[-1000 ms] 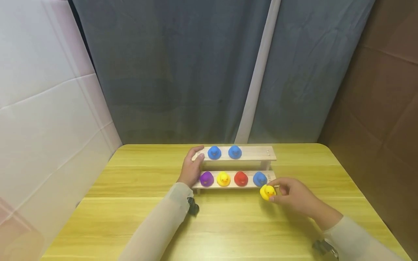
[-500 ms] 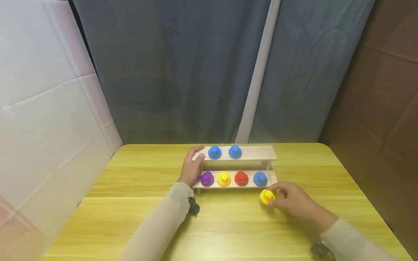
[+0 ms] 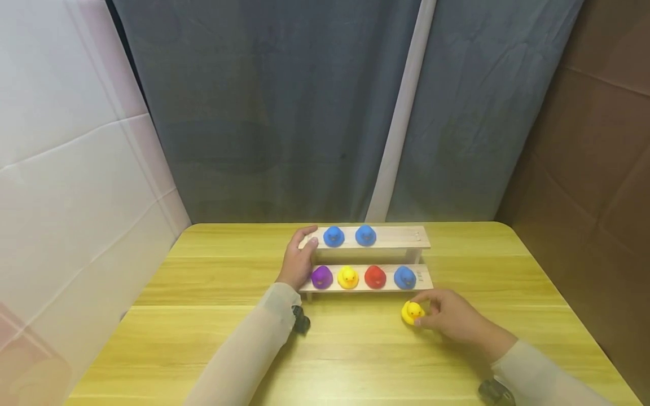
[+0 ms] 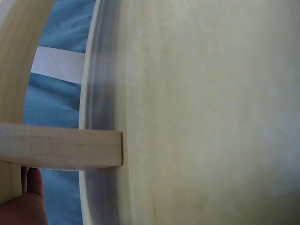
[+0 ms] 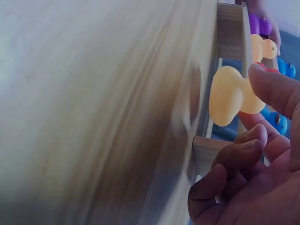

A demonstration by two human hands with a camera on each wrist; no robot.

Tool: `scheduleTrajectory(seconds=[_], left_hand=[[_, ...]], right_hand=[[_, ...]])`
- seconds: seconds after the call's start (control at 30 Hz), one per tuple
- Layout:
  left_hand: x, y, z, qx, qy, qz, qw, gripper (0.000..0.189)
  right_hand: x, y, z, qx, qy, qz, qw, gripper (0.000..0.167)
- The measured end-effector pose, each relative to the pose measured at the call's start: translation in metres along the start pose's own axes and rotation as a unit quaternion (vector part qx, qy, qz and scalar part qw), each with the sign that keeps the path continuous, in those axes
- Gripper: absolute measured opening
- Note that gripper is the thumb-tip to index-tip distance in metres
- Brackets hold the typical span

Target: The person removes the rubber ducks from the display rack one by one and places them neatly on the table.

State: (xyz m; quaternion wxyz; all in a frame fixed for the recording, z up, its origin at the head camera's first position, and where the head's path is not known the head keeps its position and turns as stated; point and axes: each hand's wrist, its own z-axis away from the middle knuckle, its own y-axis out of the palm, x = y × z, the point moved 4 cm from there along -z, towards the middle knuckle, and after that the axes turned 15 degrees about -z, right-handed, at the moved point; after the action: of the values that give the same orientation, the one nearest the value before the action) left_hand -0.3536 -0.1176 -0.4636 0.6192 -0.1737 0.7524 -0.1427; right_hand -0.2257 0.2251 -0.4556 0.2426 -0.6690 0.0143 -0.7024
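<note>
My right hand (image 3: 454, 320) pinches a yellow rubber duck (image 3: 413, 313) between thumb and forefinger, just in front of the right end of a two-tier wooden stand (image 3: 398, 238). In the right wrist view that duck (image 5: 227, 96) hangs over the table, with its shadow beside it. The left hand (image 3: 297, 264) holds the stand's left end at the upper tier. Two blue ducks (image 3: 333, 237) sit on the upper tier's left half. Along the lower tier stand a purple duck (image 3: 322, 277), a yellow duck (image 3: 347, 277), a red duck (image 3: 375, 277) and a blue duck (image 3: 404, 278).
The stand is on a yellow wood-grain table (image 3: 350, 361), close to its back edge. Behind hangs a grey-blue curtain (image 3: 279, 113) with a pale vertical strip. A white sheet (image 3: 76, 169) flanks the left side and a brown one (image 3: 584, 186) the right.
The right hand has drawn the yellow duck slightly down and toward me, away from the stand's lower tier. The left hand and the stand have stayed in place.
</note>
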Motion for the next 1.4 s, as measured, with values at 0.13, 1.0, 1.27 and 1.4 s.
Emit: scheduleTrajectory(seconds=[0.13, 1.0, 1.27, 1.4], left_hand=[[0.000, 0.000, 0.000, -0.001, -0.001, 0.000, 1.0000, 0.038], [0.002, 0.001, -0.001, 0.004, -0.014, 0.009, 0.9998, 0.037], [0.002, 0.001, -0.001, 0.004, -0.014, 0.007, 0.9999, 0.037], [0.002, 0.000, -0.001, 0.002, -0.013, 0.004, 0.9999, 0.039]], right_hand=[[-0.002, 0.002, -0.001, 0.001, 0.001, 0.003, 1.0000, 0.043], [-0.005, 0.007, -0.001, 0.004, -0.009, 0.011, 0.9999, 0.044], [0.010, 0.002, 0.003, -0.008, 0.003, 0.015, 0.9998, 0.048], [0.031, -0.002, 0.003, -0.023, -0.002, 0.013, 0.9997, 0.046]])
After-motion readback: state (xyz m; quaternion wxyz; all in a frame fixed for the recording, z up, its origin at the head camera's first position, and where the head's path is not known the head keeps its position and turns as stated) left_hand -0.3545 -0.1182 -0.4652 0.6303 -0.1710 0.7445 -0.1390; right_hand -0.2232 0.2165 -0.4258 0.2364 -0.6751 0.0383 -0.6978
